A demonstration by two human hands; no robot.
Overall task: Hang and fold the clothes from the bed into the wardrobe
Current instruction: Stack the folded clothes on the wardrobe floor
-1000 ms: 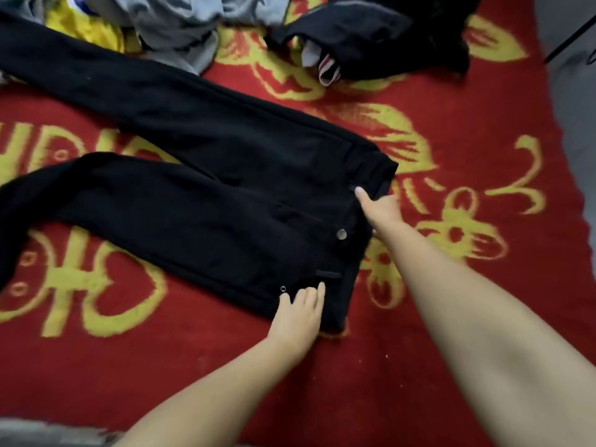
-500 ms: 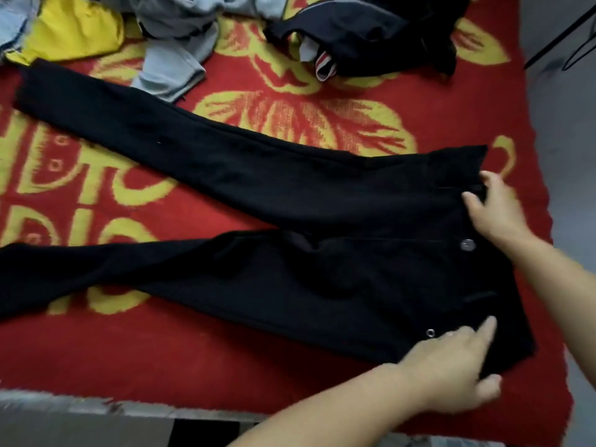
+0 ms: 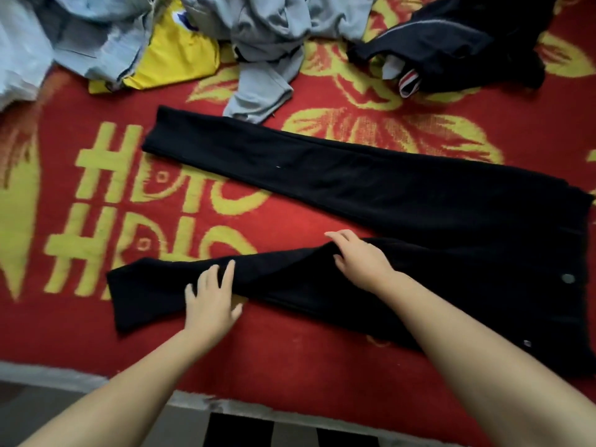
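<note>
A bed (image 3: 290, 366) covered by a red blanket (image 3: 322, 356) with yellow flowers and lettering fills the view, its near edge running along the bottom. The left hand (image 3: 211, 300) is laid flat on the lower part of the near leg of a pair of black trousers (image 3: 403, 195), fingers straight and slightly spread, pressing the cloth down against the blanket and gripping nothing. The right hand (image 3: 359, 258) is placed further up the same leg, where a raised fold of the fabric is held by the curled fingers at the leg's far edge. The near leg is seen twisted and creased between the two hands, its hem lying to the left of the left hand. The far leg is stretched out flat and straight across the blanket, well apart from the near one at the hems and joined to it at the waist on the right. A metal button (image 3: 568, 278) is visible near the waistband. Beyond the trousers, a grey garment (image 3: 267, 43) is heaped at the top, with a yellow garment (image 3: 175, 58) beside it and pale blue clothing (image 3: 80, 37) to the left. A dark garment (image 3: 451, 43) is bunched at the upper right.
</note>
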